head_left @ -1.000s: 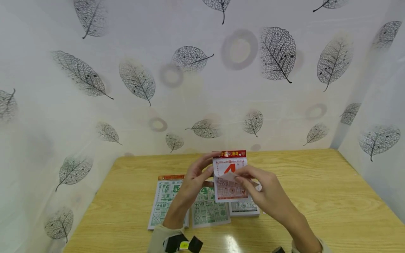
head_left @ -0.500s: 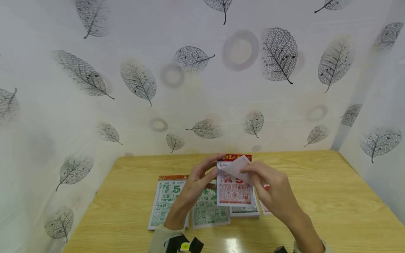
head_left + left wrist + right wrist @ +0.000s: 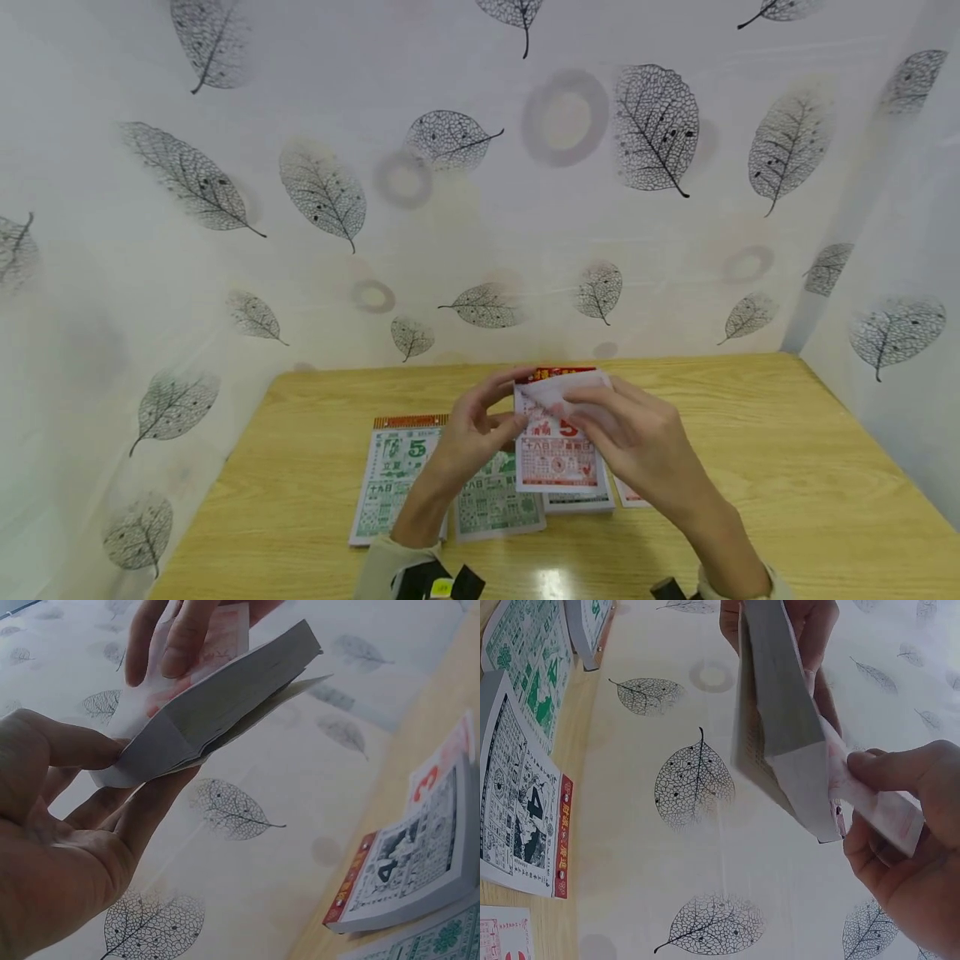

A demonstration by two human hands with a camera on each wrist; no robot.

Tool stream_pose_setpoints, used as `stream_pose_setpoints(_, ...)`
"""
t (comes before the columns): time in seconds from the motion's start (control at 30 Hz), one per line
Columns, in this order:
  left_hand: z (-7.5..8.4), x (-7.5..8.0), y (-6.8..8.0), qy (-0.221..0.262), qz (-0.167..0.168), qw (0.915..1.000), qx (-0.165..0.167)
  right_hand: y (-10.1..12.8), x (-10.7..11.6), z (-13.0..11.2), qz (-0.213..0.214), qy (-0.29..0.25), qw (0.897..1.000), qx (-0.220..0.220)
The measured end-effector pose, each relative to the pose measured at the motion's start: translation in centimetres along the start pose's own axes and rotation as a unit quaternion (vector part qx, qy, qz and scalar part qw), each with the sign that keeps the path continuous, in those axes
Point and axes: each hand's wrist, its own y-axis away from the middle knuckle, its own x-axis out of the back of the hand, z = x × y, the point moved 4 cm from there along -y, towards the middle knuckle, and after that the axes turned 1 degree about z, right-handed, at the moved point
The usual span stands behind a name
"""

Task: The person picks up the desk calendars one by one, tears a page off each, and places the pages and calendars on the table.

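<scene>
L hand (image 3: 468,433) holds calendar pad (image 3: 557,454), R hand (image 3: 637,442) pinches top sheet (image 3: 562,390)

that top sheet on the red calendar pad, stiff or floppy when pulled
Probably floppy: the top sheet already curls over in the right hand. Likely tears easily, looking thin against the pad gripped by the left hand.

A light wooden desk (image 3: 750,467) with visible grain fills the near part of the scene, a glare of overhead light on its near edge. Behind it and on both sides hangs a white curtain (image 3: 480,208) printed with dark skeleton leaves and faint grey rings, folding at the right corner.
</scene>
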Motion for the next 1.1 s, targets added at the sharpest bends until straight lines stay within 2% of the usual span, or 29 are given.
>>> stream_pose_setpoints(0.2,-0.3,-0.3,-0.3,-0.01,-0.004,0.9999,-0.007,-0.1,0.0,0.2,-0.012,0.036,0.999,0.009)
stream_pose_setpoints(0.33,-0.3,-0.5,-0.3,0.007,-0.016,0.9998,0.001,-0.1,0.4,0.5,-0.004,0.047,0.999,-0.004)
stream_pose_setpoints(0.5,-0.3,-0.9,-0.3,0.018,-0.032,0.9993,0.003,0.0,0.7,0.9,0.017,0.035,0.999,-0.014)
stream_pose_setpoints(0.7,-0.3,-1.1,-0.3,0.008,-0.027,0.9995,0.011,0.1,1.1,1.6,0.051,0.003,0.999,-0.018)
stream_pose_setpoints(0.93,-0.4,-1.5,-0.3,0.008,-0.024,0.9994,0.021,0.2,1.4,2.0,0.053,-0.014,0.995,-0.08)
stream_pose_setpoints(1.1,-0.4,-1.7,-0.2,0.016,-0.026,0.9992,0.025,0.4,1.5,2.3,0.06,-0.028,0.993,-0.1)
